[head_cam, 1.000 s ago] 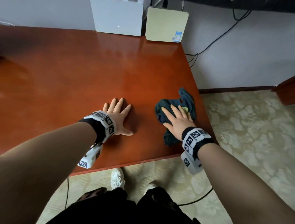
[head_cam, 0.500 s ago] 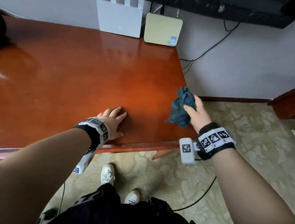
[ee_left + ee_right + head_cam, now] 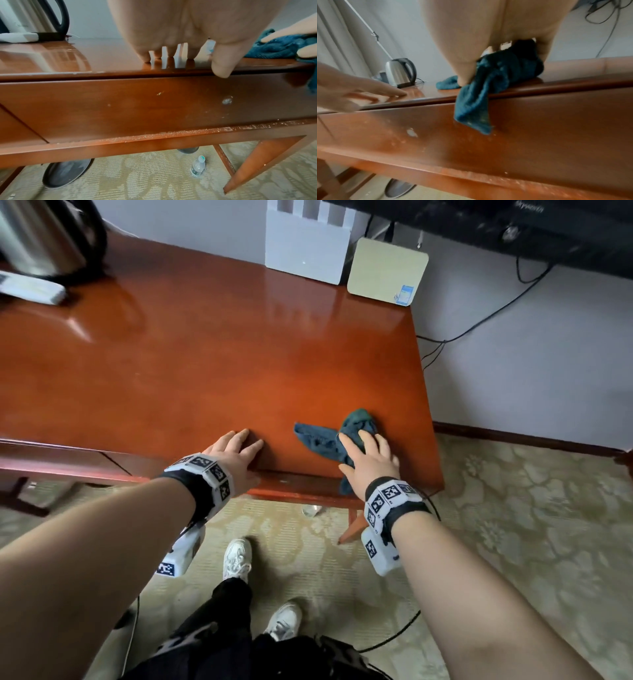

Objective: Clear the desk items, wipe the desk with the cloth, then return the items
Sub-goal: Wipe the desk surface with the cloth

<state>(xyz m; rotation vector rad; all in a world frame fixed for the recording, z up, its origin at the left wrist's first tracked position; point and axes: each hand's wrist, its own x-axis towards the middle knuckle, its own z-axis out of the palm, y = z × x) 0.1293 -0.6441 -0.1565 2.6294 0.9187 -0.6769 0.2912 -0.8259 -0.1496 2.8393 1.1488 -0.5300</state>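
2 hands are resting at the near edge of the desk (image 3: 212, 364): the left hand (image 3: 236, 455) is lying flat with its 4 fingers straight on the top and its thumb hanging over the edge. Just to its right, the right hand (image 3: 368, 460) is pressing with straight fingers on the dark blue cloth (image 3: 329, 440), which is lying under and beyond the palm, with 1 corner hanging down over the desk front below the wrist. Far beyond the left hand, a steel kettle (image 3: 41, 234) is standing on the desk, and under the desk a plastic bottle (image 3: 197, 167) is lying on the carpet.
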